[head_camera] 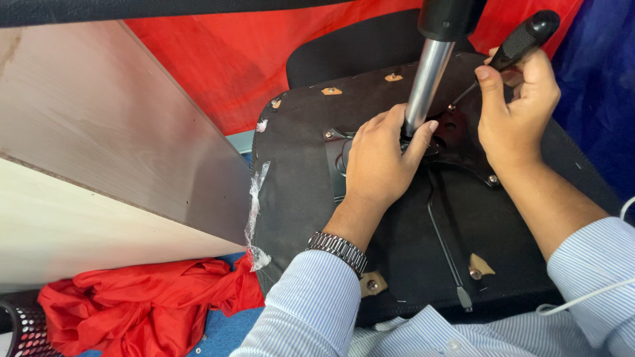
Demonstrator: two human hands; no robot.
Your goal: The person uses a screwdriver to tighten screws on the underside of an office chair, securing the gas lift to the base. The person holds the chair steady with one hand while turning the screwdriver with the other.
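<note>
Two hands show: the left hand and the right hand. One screwdriver with a black handle. One upturned chair seat with one shiny metal column rising from it, and one black metal plate at the column's foot. One thin black lever lies across the seat. Along the seat's edge five small tan patches with a bolt head can be counted, at and. One metal wristwatch. One crumpled red cloth. One pale wooden board. One strip of clear plastic wrap. One white cable.
</note>
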